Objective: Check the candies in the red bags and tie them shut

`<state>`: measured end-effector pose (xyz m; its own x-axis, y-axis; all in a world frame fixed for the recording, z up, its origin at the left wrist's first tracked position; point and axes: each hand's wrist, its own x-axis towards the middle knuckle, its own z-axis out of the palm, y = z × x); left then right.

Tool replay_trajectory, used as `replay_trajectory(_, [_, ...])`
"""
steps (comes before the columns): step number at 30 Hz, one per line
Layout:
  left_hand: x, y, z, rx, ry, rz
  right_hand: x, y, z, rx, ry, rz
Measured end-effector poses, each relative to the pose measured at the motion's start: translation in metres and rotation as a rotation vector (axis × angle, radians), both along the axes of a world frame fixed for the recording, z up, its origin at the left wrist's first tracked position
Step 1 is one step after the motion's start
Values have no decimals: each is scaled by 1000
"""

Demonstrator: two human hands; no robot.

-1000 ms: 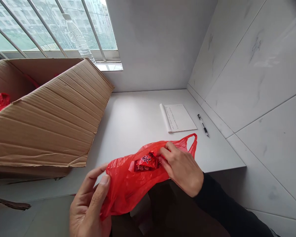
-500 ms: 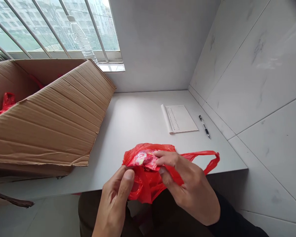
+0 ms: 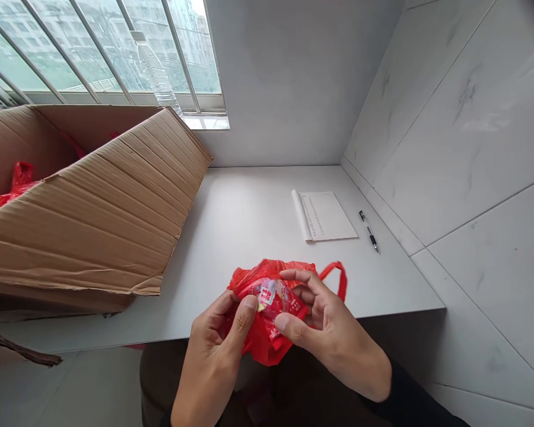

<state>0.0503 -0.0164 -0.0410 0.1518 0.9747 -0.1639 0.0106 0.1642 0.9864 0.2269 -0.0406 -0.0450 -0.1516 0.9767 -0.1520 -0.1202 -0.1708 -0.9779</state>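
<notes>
Left hand: the left hand has its grip pinched on the bag's left side, thumb at the packet's edge, fingers mostly hidden behind.
Right hand: the right hand curves loosely round the packet's right side, thumb low, fingers above; how firm this grip is does not show.
Packet: a shiny red packet with white lettering sits between both hands, against the bag.
Bag: the red plastic bag bunches around and beneath it at the table's front edge, one handle loop standing up behind the right hand.
Table: the white table carries a notebook and, right of it, a pen.
Box: a cardboard box at left contains red plastic.
Window: a clear bottle stands before the barred window.
</notes>
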Motion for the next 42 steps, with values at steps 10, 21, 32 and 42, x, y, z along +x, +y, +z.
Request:
replay_trajectory(10, [0, -1, -1, 1, 10, -35, 0, 1, -5, -42, 255, 41])
replay_trajectory(21, [-2, -2, -1, -7, 11, -22, 3, 3, -13, -117, 294, 80])
replay_trajectory(32, [-6, 0, -15, 1, -78, 87, 3, -5, -2, -209, 201, 57])
replay_trajectory(42, [-8, -2, -21, -36, -99, 104, 1, 0, -8, -83, 258, 233])
